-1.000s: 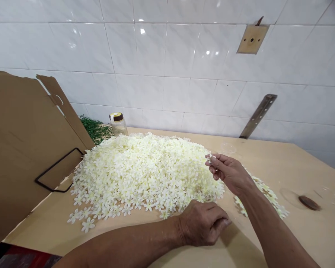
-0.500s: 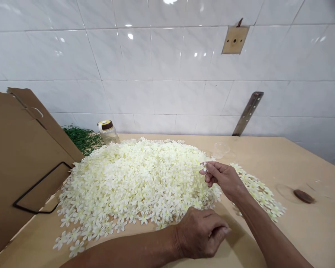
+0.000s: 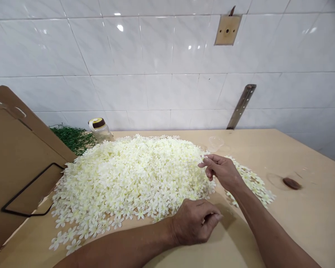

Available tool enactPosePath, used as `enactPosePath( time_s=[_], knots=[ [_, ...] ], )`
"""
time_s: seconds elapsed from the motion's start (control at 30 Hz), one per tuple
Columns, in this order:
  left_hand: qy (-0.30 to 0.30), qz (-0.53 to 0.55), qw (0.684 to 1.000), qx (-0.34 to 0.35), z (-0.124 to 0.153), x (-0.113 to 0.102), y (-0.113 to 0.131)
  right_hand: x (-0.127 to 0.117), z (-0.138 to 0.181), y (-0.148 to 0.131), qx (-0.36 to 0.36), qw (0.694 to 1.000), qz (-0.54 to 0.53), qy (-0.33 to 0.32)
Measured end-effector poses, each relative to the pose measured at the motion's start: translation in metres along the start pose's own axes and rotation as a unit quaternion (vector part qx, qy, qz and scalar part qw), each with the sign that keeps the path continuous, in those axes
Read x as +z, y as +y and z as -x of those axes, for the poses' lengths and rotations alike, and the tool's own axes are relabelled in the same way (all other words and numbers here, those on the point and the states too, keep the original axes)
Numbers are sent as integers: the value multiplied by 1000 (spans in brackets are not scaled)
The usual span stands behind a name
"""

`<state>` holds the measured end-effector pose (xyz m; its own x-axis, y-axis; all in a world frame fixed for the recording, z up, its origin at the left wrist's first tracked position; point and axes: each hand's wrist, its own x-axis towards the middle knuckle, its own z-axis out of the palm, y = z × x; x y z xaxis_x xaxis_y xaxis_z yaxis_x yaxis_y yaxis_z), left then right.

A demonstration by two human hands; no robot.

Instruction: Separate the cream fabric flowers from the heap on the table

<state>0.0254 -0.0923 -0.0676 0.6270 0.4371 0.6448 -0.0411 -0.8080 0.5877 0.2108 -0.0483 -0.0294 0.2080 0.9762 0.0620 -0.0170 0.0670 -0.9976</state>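
Observation:
A big heap of small cream-white fabric flowers covers the middle of a light wooden table. My right hand is at the heap's right edge, thumb and forefinger pinched together on a white flower that blends into the heap. My left hand rests on the table in front of the heap, its fingers curled closed; what they hold is hidden. A smaller spread of the same flowers lies just right of my right hand.
A large brown cardboard sheet with a black wire frame leans at the left. Green sprigs and a capped jar stand behind the heap. A clear cup sits at the back; white tiled wall beyond.
My right hand has come down from a little above the heap to its right edge, still pinched. My left hand has stayed put. The view has shifted right.

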Motion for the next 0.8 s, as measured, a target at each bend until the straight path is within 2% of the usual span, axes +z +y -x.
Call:
enactPosePath(
  time_s=[0.27, 0.53, 0.8],
  knots=[
    [8, 33, 998, -61, -2, 0, 3, 0, 3, -2, -11, 999, -16, -29],
    [11, 42, 998, -42, -3, -1, 2, -1, 1, -1, 9, 1000, -24, -11],
    [18, 39, 998, -40, -2, 1, 3, 1, 3, -3, 0, 999, -32, -29]
  ],
)
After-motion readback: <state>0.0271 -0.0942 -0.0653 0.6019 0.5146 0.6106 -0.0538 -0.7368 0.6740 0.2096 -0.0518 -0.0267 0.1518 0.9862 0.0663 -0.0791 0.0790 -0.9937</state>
